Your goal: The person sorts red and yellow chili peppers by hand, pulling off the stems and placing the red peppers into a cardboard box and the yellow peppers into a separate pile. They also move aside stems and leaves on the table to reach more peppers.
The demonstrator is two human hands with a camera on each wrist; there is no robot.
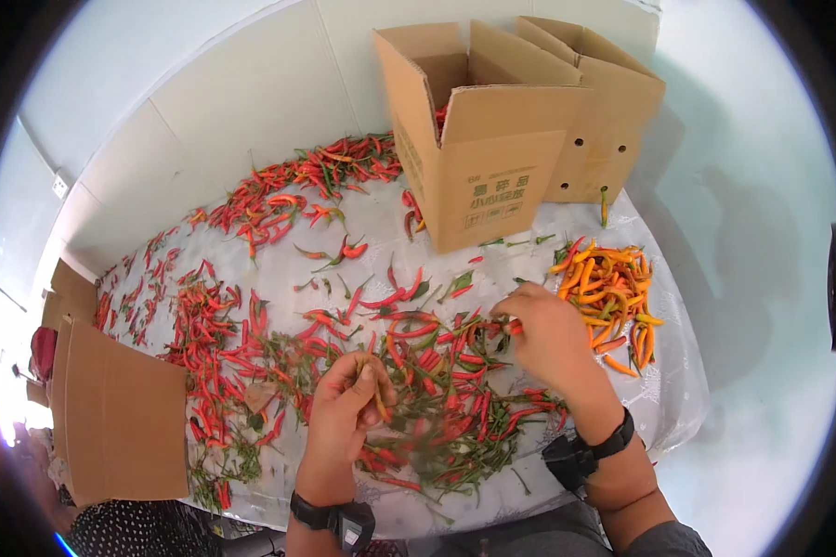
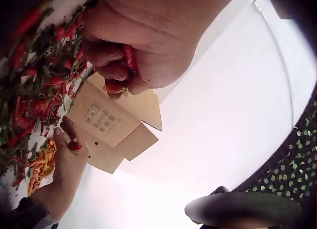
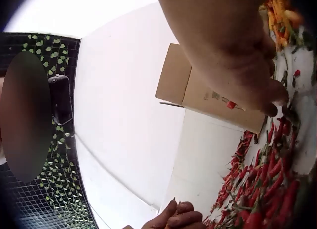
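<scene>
My left hand (image 1: 348, 404) is above the near side of the table, fingers curled round chili peppers. A yellowish-orange chili (image 1: 381, 406) pokes out below its fingers in the head view, and a red chili (image 2: 130, 58) shows inside the curled fingers in the left wrist view. Farther right, my right hand (image 1: 543, 334) reaches over the edge of the red pile, with a red chili (image 1: 514, 327) held at its fingers. Under and between both hands spreads a heap of red chilies (image 1: 464, 376) mixed with green stems. An orange chili pile (image 1: 608, 292) lies just beyond the right hand.
A printed cardboard box (image 1: 502, 176) with raised flaps, red chilies inside, stands at the back, beside a second box (image 1: 613, 130). Another carton (image 1: 121, 418) is at the left edge. More red chilies (image 1: 325, 167) lie along the wall on the plastic-covered table (image 1: 673, 390).
</scene>
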